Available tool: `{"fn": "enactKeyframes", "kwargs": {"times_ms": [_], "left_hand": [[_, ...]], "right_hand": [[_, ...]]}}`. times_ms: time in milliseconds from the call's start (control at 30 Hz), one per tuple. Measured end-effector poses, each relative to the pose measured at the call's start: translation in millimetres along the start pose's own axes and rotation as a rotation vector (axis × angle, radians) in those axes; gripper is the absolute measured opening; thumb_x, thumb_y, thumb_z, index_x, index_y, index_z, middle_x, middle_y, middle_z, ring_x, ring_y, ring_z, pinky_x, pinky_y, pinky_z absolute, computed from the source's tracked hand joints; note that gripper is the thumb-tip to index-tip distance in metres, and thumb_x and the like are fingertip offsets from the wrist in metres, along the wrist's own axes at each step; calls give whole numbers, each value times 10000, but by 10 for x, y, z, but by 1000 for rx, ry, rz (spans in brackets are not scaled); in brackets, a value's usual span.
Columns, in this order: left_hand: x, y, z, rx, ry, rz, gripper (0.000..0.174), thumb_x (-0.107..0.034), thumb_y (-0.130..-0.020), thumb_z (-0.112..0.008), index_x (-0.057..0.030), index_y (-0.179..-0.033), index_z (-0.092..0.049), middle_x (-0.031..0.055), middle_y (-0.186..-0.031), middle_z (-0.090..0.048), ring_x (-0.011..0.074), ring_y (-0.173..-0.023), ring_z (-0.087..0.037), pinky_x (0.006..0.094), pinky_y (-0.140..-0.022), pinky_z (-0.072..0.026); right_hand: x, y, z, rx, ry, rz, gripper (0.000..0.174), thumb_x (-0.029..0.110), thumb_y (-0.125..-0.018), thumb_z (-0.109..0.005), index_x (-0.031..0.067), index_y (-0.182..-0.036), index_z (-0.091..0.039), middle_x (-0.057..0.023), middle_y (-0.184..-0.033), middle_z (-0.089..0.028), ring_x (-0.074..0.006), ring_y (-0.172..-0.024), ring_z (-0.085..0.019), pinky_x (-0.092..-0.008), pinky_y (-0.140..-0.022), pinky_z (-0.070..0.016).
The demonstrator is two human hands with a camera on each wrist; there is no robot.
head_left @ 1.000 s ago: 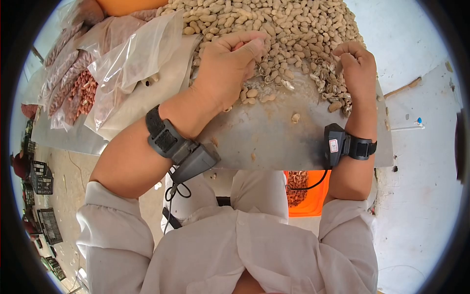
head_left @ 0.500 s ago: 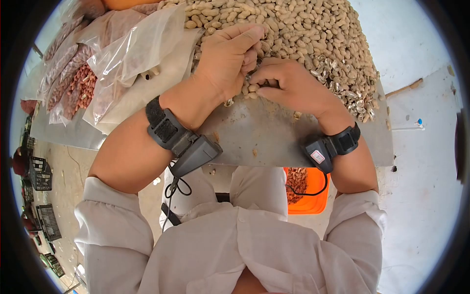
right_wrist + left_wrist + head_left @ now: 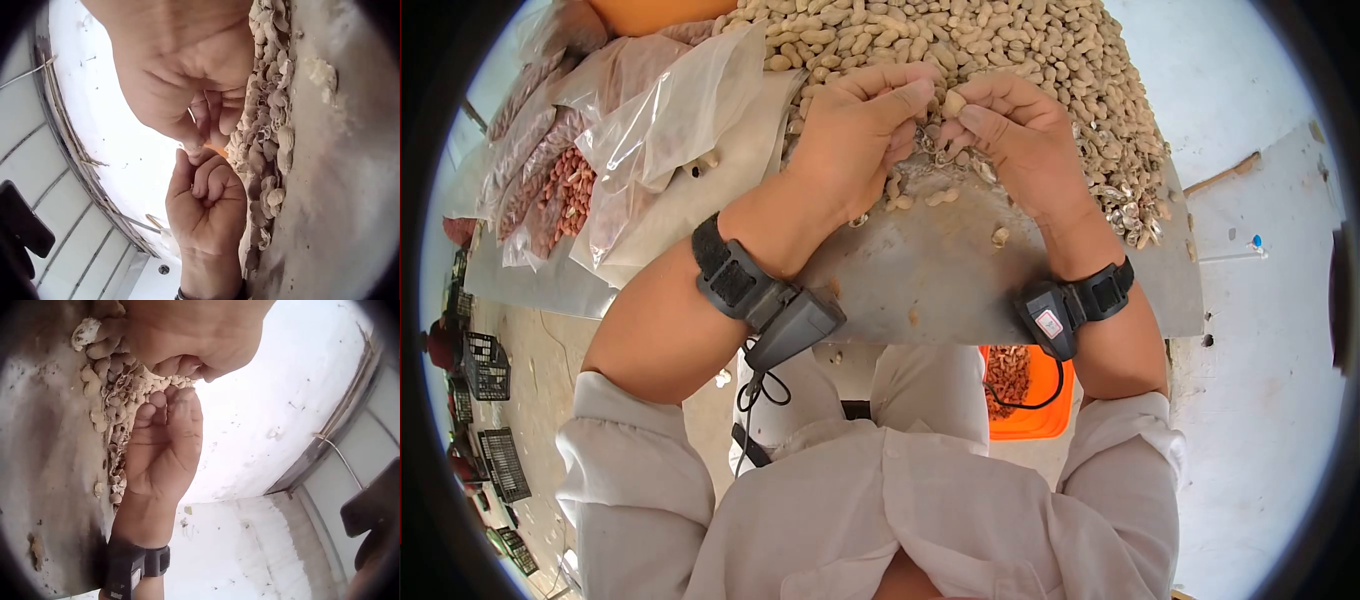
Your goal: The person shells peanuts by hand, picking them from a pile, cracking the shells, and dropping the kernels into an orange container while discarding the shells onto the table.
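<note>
My right hand (image 3: 1032, 135) pinches an unshelled peanut (image 3: 953, 103) between thumb and forefinger, just above the table. Close beside it, my left hand (image 3: 850, 140) has its fingers curled in, with thumb and forefinger brought together. A small reddish bit, like a peanut kernel (image 3: 208, 203), shows among the left hand's curled fingers in the right wrist view. The fingertips of both hands nearly meet there. Behind both hands spreads a large heap of unshelled peanuts (image 3: 1000, 45). Cracked shells (image 3: 1122, 205) lie along its right edge.
Clear plastic bags of red peanut kernels (image 3: 568, 190) lie on the left of the metal table (image 3: 900, 285). An orange tub (image 3: 1055, 400) of reddish bits stands below the front edge. Black crates (image 3: 485, 365) are on the floor at left; a white wall (image 3: 1260, 330) stands at right.
My right hand has come from the shells at right to the peanuts beside my left hand, then lifted a peanut to the left fingertips. The left hand stays in nearly the same place.
</note>
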State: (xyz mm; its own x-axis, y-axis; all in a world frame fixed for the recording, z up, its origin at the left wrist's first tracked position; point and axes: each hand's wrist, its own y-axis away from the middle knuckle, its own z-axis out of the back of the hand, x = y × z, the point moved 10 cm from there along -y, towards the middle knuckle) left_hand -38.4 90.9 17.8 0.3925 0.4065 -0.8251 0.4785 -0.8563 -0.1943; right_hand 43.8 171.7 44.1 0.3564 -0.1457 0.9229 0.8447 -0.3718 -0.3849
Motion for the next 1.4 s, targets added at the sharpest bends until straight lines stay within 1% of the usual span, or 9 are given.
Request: {"fn": "enactKeyframes", "kwargs": {"times_ms": [133,433,533,633,733,1033,1233,1333,1400], "left_hand": [[3,51,-139,103,-74,9,219,-80,-864,-571,4,-1065,-594,-27,-719,-522,37,-544,-373,177,-464,-300],[-2,116,-223,163,-303,12,241,-133,-861,-594,-13,-1070,-610,-9,-761,-567,28,-556,-383,166,-472,-292],[-56,116,-228,169,-354,-26,217,-187,-849,-613,-8,-967,-647,-16,-672,-574,39,-542,-426,180,-471,-344],[-163,139,-332,227,-583,-141,160,-136,-868,-582,-1,-944,-623,-16,-762,-563,21,-574,-392,175,-492,-322],[-194,153,-343,214,-721,-289,147,-136,-874,-564,-2,-905,-614,-23,-738,-559,11,-601,-411,174,-513,-341],[-151,163,-294,162,-574,-166,166,-167,-873,-574,-8,-906,-611,-52,-622,-493,10,-519,-363,177,-441,-293],[53,97,-178,98,-200,9,161,-156,-859,-598,-2,-816,-617,-45,-598,-473,37,-510,-368,200,-444,-277],[103,90,-173,88,-74,50,172,-174,-859,-602,-2,-848,-611,-38,-604,-462,46,-492,-344,196,-438,-274],[115,77,-174,120,29,58,179,-179,-868,-591,0,-867,-607,-25,-635,-478,51,-497,-351,193,-439,-282]], "right_hand": [[7,-2,-76,68,-319,-5,174,58,-849,-581,-7,-1011,-577,-105,-890,-634,-172,-763,-637,-258,-681,-528],[-40,38,-173,151,-455,-114,330,115,-884,-539,10,-1191,-475,-84,-889,-622,-157,-720,-615,-267,-639,-514],[-60,45,-180,151,-408,-140,378,126,-879,-551,8,-1227,-464,-61,-899,-613,-139,-724,-601,-253,-638,-503],[-64,51,-181,153,-335,-147,387,152,-849,-602,5,-1197,-519,-24,-835,-602,-99,-674,-569,-222,-603,-477],[102,84,-226,125,223,-46,348,179,-807,-657,3,-1102,-601,4,-754,-580,-65,-622,-525,-199,-557,-445],[124,105,-251,75,189,-33,295,182,-786,-681,28,-1034,-645,16,-705,-571,-46,-588,-481,-188,-530,-410],[272,102,-171,49,484,125,287,131,-771,-684,81,-1050,-639,36,-619,-516,-41,-560,-402,-195,-504,-361],[350,108,-152,3,543,186,250,88,-767,-680,48,-1009,-635,34,-585,-511,-34,-550,-432,-187,-496,-364],[340,100,-155,-20,377,165,203,61,-775,-665,34,-974,-630,23,-593,-529,-31,-549,-458,-178,-496,-373]]}}
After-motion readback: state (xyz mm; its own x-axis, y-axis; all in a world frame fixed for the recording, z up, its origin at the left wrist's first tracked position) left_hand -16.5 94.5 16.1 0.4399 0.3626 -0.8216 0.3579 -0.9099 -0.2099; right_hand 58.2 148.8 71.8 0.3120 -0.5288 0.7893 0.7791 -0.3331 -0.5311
